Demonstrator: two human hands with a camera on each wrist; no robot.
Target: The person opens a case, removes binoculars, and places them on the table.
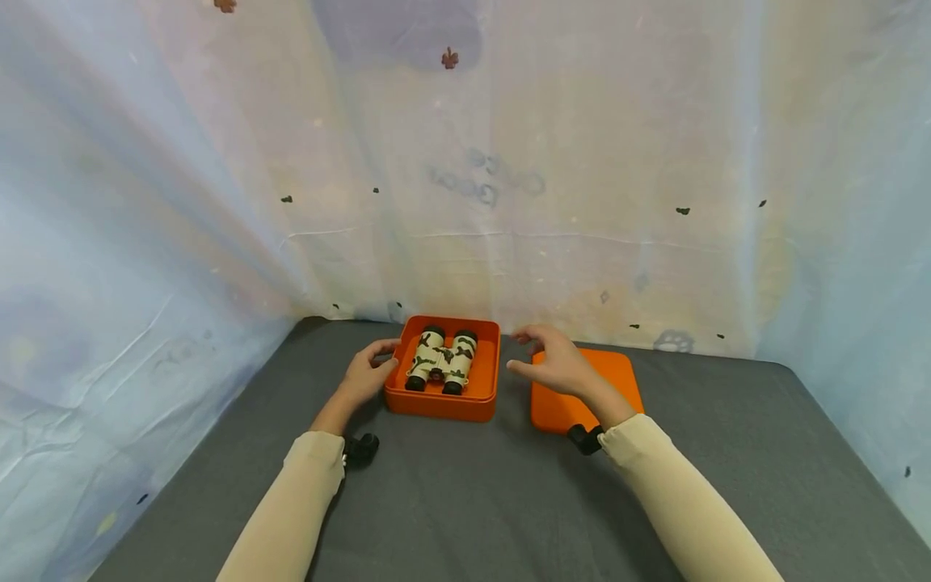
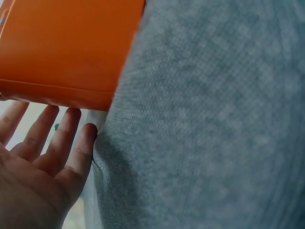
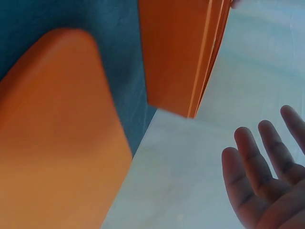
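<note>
Camouflage-patterned binoculars (image 1: 440,359) with black ends lie inside an orange box (image 1: 440,408), whose top is uncovered. My left hand (image 1: 368,373) is at the box's left wall, its fingertips right at the side; in the left wrist view the fingers (image 2: 62,138) are spread and relaxed against the orange wall (image 2: 62,57). To the right of the box, my right hand (image 1: 556,362) hovers with fingers loosely extended and nothing in it, overlapping the orange lid (image 1: 596,412) in the head view. The right wrist view shows those fingers (image 3: 248,167) apart from the box (image 3: 174,52).
The grey cloth-covered table (image 1: 465,501) extends in front of the box and to both sides. A pale printed curtain (image 1: 582,162) hangs right behind it and along both sides. Small black wrist cameras (image 1: 361,450) sit under both wrists.
</note>
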